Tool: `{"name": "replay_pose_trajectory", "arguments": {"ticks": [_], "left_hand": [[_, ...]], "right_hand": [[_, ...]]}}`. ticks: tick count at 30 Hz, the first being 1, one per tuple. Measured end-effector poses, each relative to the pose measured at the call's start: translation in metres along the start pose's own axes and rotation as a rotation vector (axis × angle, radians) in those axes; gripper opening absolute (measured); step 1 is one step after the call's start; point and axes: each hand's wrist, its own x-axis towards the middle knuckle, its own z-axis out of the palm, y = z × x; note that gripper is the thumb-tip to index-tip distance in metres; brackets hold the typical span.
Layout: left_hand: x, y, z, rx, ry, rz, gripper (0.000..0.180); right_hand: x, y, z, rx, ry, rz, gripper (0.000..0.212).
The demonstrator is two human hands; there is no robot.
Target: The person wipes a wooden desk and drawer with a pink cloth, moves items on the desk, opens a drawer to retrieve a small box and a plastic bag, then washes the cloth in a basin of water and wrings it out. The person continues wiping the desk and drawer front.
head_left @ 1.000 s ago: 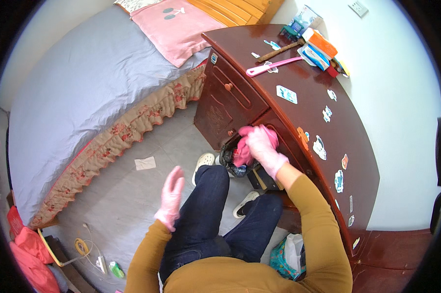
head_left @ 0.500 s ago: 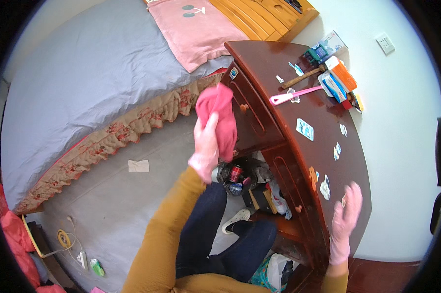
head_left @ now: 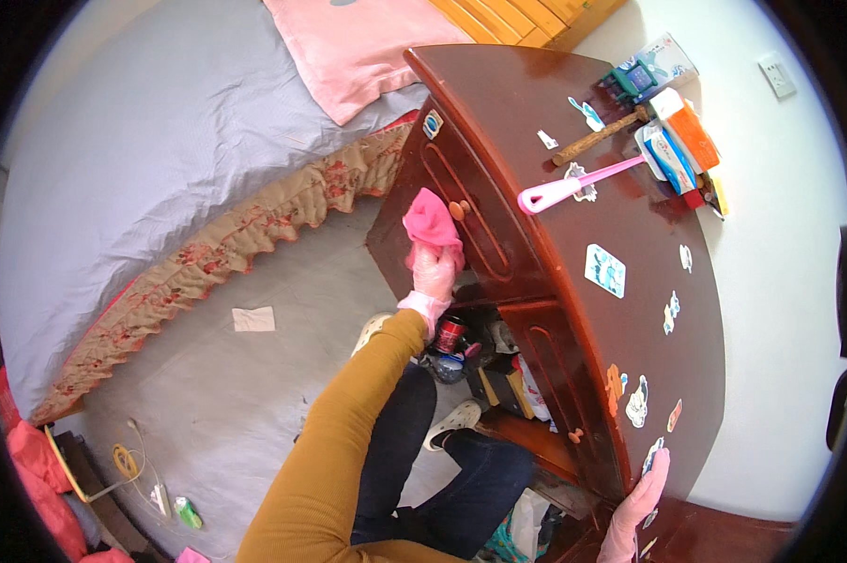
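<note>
My left hand (head_left: 433, 274), in a thin clear pinkish glove, is closed around a bunched pink cloth (head_left: 430, 218). It holds the cloth against or just in front of the cabinet's drawer front (head_left: 480, 225), beside the round wooden knob (head_left: 460, 209). My right hand (head_left: 641, 497), gloved the same way, lies at the near edge of the dark red-brown cabinet top (head_left: 573, 328). Its fingers are stretched out next to a small sticker (head_left: 653, 457). Whether its palm presses on the wood cannot be told.
Pink-handled brush (head_left: 583, 185), wooden-handled hammer (head_left: 597, 139), orange-and-white box (head_left: 686, 131) and green item (head_left: 634, 80) sit at the far end. Below, an open compartment holds a red can (head_left: 450, 334) and dark books (head_left: 503, 388). A bed (head_left: 189, 141) stands left; paper (head_left: 253, 319) lies on the floor.
My left hand has brought the cloth down and closer to the drawer knob. My right hand has dropped from above the cabinet top to its near edge. The view has shifted slightly.
</note>
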Motion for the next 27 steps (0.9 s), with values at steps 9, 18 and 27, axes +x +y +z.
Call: {"name": "replay_pose_trajectory", "arguments": {"ticks": [9,18,27], "left_hand": [[0.037,0.025,0.016,0.129,0.224,0.156,0.026],[-0.134,0.042,0.051,0.715,-0.37,0.458,0.068],[-0.071,-0.055,0.029,0.053,0.205,-0.001,0.078]], "right_hand": [[0.015,-0.008,0.003,0.018,0.026,-0.013,0.042],[0.003,-0.001,0.002,0.018,0.029,0.006,0.042],[0.015,-0.014,0.002,0.019,0.047,-0.028,0.04]]}}
